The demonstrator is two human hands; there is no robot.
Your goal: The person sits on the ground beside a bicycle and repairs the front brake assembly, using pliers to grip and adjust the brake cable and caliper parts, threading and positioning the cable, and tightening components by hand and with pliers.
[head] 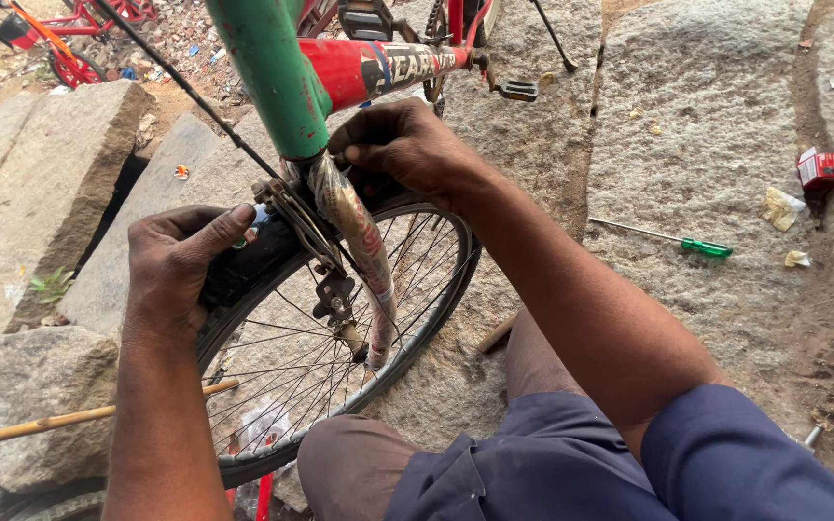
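1. Brake caliper (293, 224) sits at the fork crown over the front wheel (340, 338), just under the green frame tube (267, 68).
2. My left hand (180, 265) grips the tyre top, thumb pressing a small part at the caliper, probably to steady it.
3. My right hand (407, 145) curls around the back of the fork crown; what it grasps is hidden.
4. Green-handled screwdriver (673, 239) lies well apart on the stone ground (687, 145), toward its right edge; red box (820, 168) beyond.
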